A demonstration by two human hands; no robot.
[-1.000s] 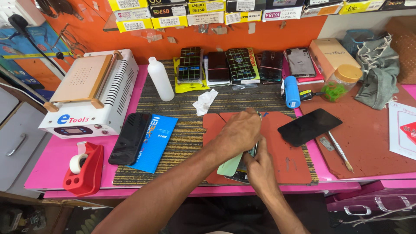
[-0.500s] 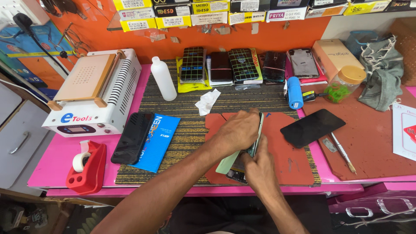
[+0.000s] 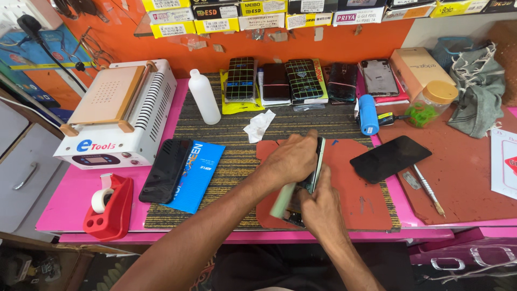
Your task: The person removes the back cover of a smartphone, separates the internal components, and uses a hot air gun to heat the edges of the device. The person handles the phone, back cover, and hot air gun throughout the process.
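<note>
I see a phone (image 3: 312, 173) stood up on its long edge on a red mat (image 3: 355, 188), and I take that mat as my marker for every place. The left hand (image 3: 291, 159) is wrapped around the far end of the phone, with the fingers curled over its top. The right hand (image 3: 322, 207) is pressed against the near end of the phone, with its fingers closed on the side. I cannot tell if anything small is pinched in that hand. A pale green piece (image 3: 281, 200) sticks out under the left hand, on the near left part of the mat. A black screen panel (image 3: 390, 158) lies flat at the right edge of the mat. Just right of it lie a thin metal tool (image 3: 428, 189) and a small flat grey bit (image 3: 411, 180). Beyond the mat, a blue roller (image 3: 368, 114) lies on a striped mat (image 3: 226, 140). A crumpled white tissue (image 3: 258, 125) sits just past the mat's far left corner. Left of the mat lie a blue packet (image 3: 196, 175) and a black phone (image 3: 166, 170) side by side, touching. Further left on the pink bench (image 3: 70, 194) stands a red tape holder (image 3: 110, 207). A white machine (image 3: 116, 116) sits far left and further back. A white bottle (image 3: 204, 98) stands beside it. A row of phones (image 3: 301, 81) leans along the back wall.
</note>
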